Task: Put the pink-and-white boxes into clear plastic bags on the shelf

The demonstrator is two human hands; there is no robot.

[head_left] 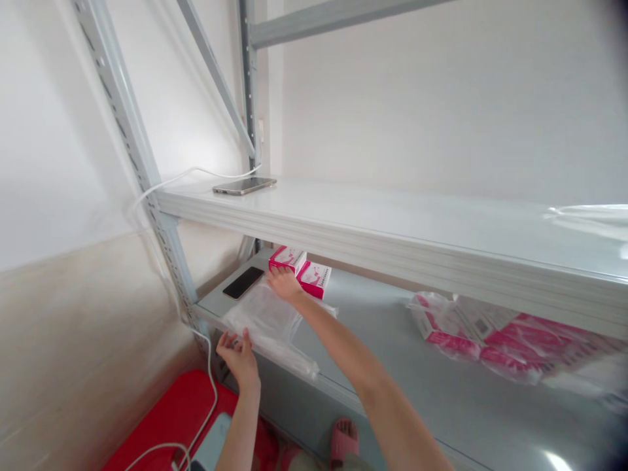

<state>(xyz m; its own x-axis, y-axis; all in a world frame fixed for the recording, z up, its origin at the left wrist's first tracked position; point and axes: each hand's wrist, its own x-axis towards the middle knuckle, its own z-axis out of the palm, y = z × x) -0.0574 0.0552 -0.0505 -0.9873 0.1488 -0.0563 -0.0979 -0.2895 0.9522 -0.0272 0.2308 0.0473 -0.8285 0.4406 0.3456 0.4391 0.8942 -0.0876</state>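
Observation:
On the lower shelf, my right hand (284,284) reaches to the far end of a clear plastic bag (272,314), its fingers extended at the front of a pink and white box (287,258). A second pink and white box (314,277) stands just right of it. My left hand (239,358) hovers at the shelf's front edge beside the bag's near corner, fingers loosely bent and apart, with nothing seen in it. Left of the bag lies a dark-screened phone (243,282).
Bagged pink and white boxes (510,340) lie farther right on the lower shelf. The upper shelf (373,209) overhangs it and carries another phone (244,186). A white cable (169,288) hangs past the grey upright toward a red stool (161,418) below.

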